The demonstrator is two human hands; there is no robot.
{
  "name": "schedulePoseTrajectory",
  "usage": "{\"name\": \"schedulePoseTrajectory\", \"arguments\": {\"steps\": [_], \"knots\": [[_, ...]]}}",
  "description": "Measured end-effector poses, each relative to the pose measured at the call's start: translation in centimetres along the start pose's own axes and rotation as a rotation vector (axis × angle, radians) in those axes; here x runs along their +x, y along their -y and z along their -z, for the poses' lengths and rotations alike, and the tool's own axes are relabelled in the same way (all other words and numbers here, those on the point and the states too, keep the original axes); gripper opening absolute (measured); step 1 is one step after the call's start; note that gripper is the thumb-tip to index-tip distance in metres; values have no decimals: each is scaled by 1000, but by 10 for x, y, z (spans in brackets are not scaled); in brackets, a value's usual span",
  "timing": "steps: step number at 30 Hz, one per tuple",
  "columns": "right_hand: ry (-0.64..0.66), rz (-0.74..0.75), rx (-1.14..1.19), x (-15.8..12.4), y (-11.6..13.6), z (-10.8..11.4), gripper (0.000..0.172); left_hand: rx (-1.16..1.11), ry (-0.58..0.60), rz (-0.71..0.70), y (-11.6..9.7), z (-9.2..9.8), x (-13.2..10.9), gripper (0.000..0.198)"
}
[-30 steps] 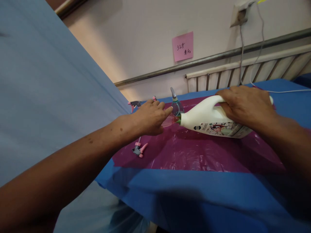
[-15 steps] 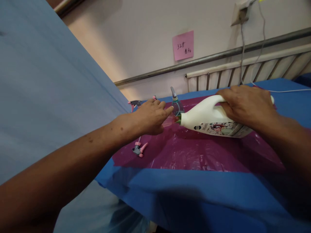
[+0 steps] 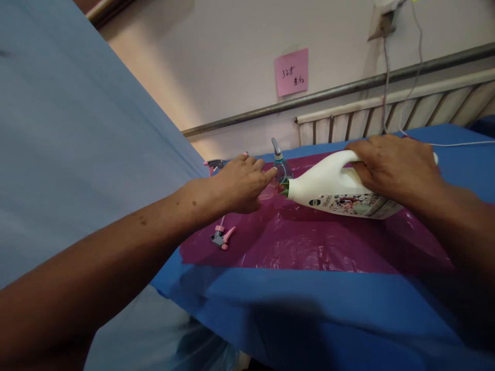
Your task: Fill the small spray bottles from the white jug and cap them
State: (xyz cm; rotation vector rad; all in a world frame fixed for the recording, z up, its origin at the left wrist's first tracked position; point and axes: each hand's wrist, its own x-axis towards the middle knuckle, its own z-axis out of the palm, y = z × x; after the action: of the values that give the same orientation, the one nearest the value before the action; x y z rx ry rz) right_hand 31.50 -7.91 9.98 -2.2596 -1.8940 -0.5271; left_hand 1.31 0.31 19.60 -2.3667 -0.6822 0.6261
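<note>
My right hand (image 3: 398,162) is wrapped round the handle of a white plastic jug (image 3: 320,188) with a printed label. The jug lies tipped nearly on its side, its mouth towards the left, with a green lip at the opening. My left hand (image 3: 243,183) is closed round a see-through pink bottle (image 3: 267,191), mostly hidden behind the fingers, right at the jug's mouth. In front of this hand, a grey and pink spray head (image 3: 220,238) lies on the purple plastic sheet (image 3: 301,247). Behind the jug's mouth stands a clear bluish pump bottle (image 3: 283,167).
Another grey and pink spray head (image 3: 215,164) shows beyond my left hand. Blue cloth (image 3: 309,293) covers the table. A light blue curtain (image 3: 77,118) hangs at the left. Along the wall run a metal pipe (image 3: 270,107), a white radiator (image 3: 359,118) and cables.
Almost nothing differs. Both hands, the pink bottle and the tilted jug keep practically the same places, with only tiny shifts.
</note>
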Motion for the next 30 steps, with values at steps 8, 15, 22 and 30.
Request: {"name": "schedulePoseTrajectory", "arguments": {"steps": [8, 15, 22, 30], "knots": [[1, -4, 2, -1, 0, 0, 42, 0, -19, -4, 0, 1, -1, 75], [-18, -3, 3, -2, -1, -1, 44, 7, -26, -15, 0, 2, -1, 75], [-17, -6, 14, -2, -1, 0, 42, 58, -1, -25, -2, 10, 2, 75], [7, -13, 1, -2, -2, 2, 40, 94, -24, -54, -1, 16, 5, 71]]}}
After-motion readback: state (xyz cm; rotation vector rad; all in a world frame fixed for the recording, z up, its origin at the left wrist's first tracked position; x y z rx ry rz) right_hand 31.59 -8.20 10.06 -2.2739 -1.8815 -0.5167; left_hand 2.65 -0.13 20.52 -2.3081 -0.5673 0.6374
